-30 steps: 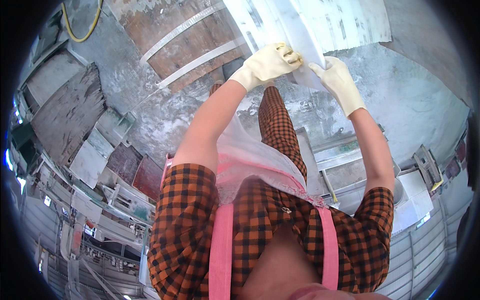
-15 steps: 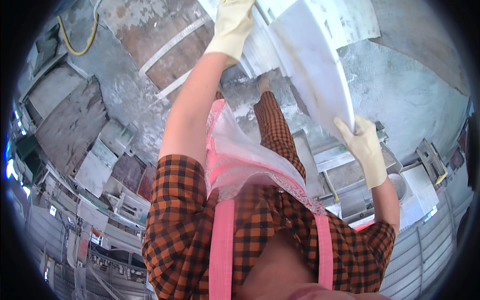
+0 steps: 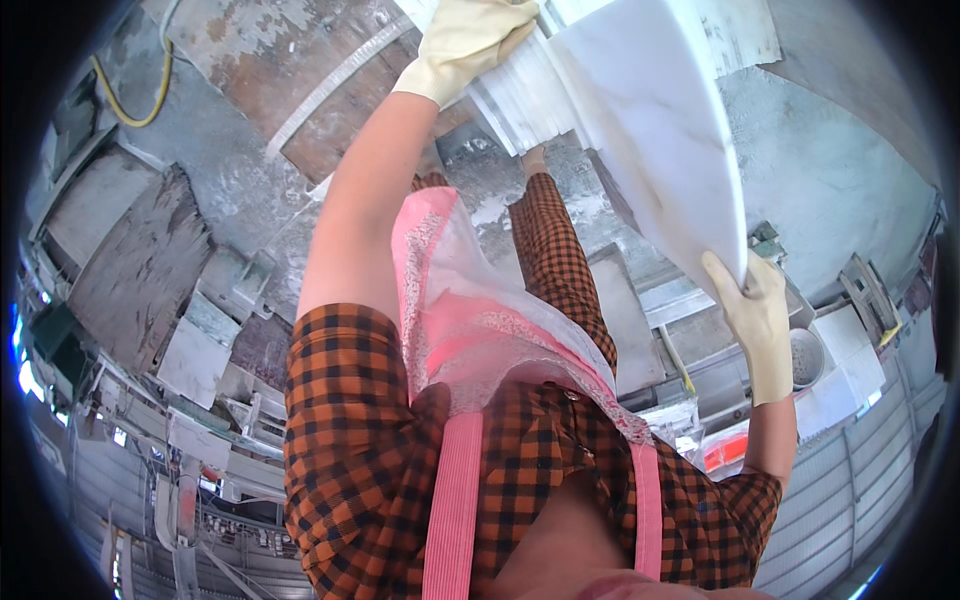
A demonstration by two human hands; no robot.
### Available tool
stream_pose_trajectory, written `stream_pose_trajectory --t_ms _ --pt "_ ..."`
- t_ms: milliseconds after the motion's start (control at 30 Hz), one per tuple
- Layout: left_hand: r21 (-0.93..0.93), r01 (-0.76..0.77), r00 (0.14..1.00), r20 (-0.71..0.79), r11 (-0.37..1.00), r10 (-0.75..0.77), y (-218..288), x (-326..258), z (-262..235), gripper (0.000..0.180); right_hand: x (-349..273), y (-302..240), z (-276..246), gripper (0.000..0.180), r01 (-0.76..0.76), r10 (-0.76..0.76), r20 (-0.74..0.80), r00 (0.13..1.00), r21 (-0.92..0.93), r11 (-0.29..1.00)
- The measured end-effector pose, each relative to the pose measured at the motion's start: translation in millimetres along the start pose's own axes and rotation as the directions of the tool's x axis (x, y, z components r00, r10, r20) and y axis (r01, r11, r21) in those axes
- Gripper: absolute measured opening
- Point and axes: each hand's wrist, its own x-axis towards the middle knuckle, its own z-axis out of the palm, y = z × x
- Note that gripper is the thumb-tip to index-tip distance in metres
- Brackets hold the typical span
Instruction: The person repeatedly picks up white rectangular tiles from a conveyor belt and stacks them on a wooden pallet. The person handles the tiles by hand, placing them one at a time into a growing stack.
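A large white marble-look slab (image 3: 655, 130) with faint grey veins slants across the upper middle. My right hand (image 3: 755, 300), in a cream rubber glove, grips its near corner, the thumb on the face and the fingers behind the edge. At the top of the view my left hand (image 3: 475, 45), gloved alike, is closed, its fingers bent beside the slab's far left side. What those fingertips hold is hidden. Below and beside this hand lies a stack of thin white slabs (image 3: 525, 105), their edges layered.
My foot (image 3: 534, 160) stands close to the stack on the wet grey floor (image 3: 240, 130). A brown board (image 3: 340, 110) lies left of it. More boards (image 3: 140, 275) are at the left, a yellow hose (image 3: 135, 115) at the upper left, a round bucket (image 3: 806, 357) at the right.
The slab and my right hand have shifted right and a little nearer to me. My left hand has turned slightly, its fingers reaching further right. The surroundings have shifted slightly in view.
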Motion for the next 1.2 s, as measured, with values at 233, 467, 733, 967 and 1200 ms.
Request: stream_pose_trajectory --t_ms 233,467,733,967,1200 --pt "0.07 -0.103 0.992 -0.07 0.992 0.108 -6 -3 2 0.023 -16 -10 -2 0.022 -0.021 0.022 0.014 1.0 -0.068 0.997" --pt "-0.005 -0.08 0.997 0.017 0.997 0.08 -9 -4 -3 0.02 -72 7 -17 0.016 -0.111 0.104 -0.075 0.992 -0.107 0.988" --pt "0.031 -0.117 0.991 0.07 0.993 0.114 -5 -3 -5 0.016 -131 58 -2 0.022 -0.3 0.292 -0.082 0.953 -0.094 0.949" --pt "-0.024 -0.147 0.988 0.048 0.989 0.148 -4 0 3 0.022 -106 135 64 0.03 -0.48 0.48 -0.116 0.869 0.033 0.877" --pt "0.033 -0.141 0.989 0.054 0.989 0.139 -7 -4 9 0.024 -83 181 96 0.033 -0.562 0.563 -0.019 0.826 0.038 0.826"
